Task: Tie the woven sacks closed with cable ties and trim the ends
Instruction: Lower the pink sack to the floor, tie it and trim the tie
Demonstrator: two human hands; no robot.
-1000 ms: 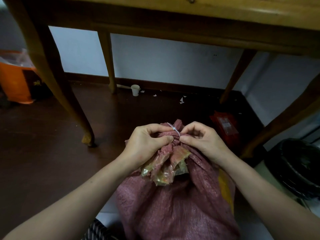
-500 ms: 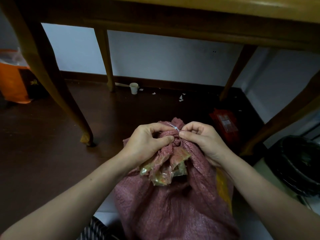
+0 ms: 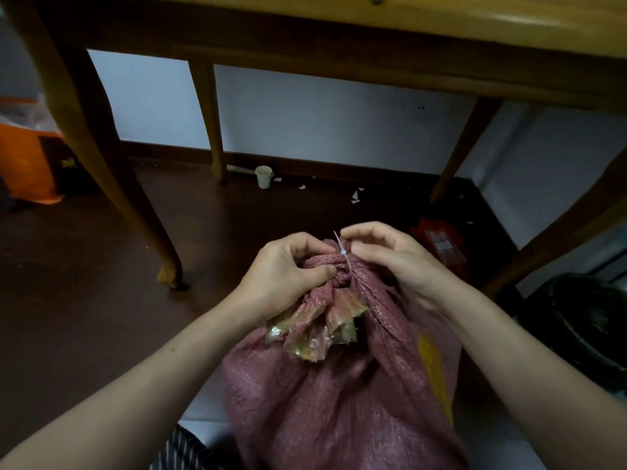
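A pink-red woven sack [image 3: 339, 395] stands on the floor in front of me, its mouth gathered into a bunch with a clear yellowish plastic liner [image 3: 315, 330] spilling out below the neck. A thin white cable tie [image 3: 345, 257] circles the gathered neck, its short end sticking up. My left hand [image 3: 281, 273] grips the bunched neck from the left, thumb pressed on the fabric. My right hand [image 3: 390, 256] pinches the cable tie at the neck from the right.
A wooden table [image 3: 339, 45] spans above, with legs at left [image 3: 101, 157], back [image 3: 212, 123] and right [image 3: 559, 225]. A white paper cup [image 3: 264, 176] and paper scraps lie by the wall. A red packet [image 3: 441, 245] lies right of the sack, a black bin [image 3: 590, 330] farther right, an orange bag [image 3: 23, 161] far left.
My right hand's fingers have lifted and spread a little, so the tie's short end now stands up clear between my hands. My left hand keeps its grip on the neck.
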